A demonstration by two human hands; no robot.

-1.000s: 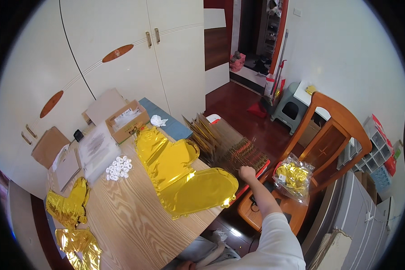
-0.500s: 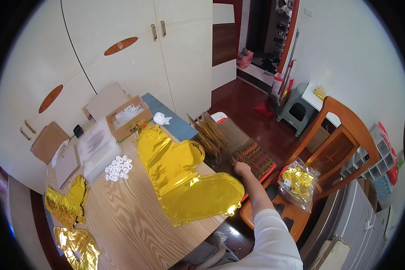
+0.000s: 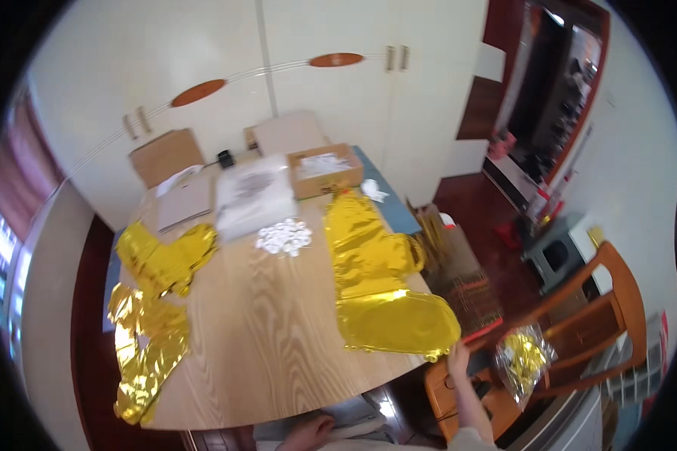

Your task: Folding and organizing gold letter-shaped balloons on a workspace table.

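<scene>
Right hand (image 3: 459,359) at the tabletop's (image 3: 278,331) near right edge, touching the flat gold foil balloon (image 3: 399,322) that overhangs it; whether its grip has closed on the foil, cannot tell | left hand (image 3: 312,434) low by the lap, grip unclear | more crumpled gold foil pieces (image 3: 154,301) parked far left.

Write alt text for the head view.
A person's right hand touches the edge of a gold foil balloon on a wooden table; the left hand sits low by the near edge. More gold foil, boxes and white discs lie around.
</scene>
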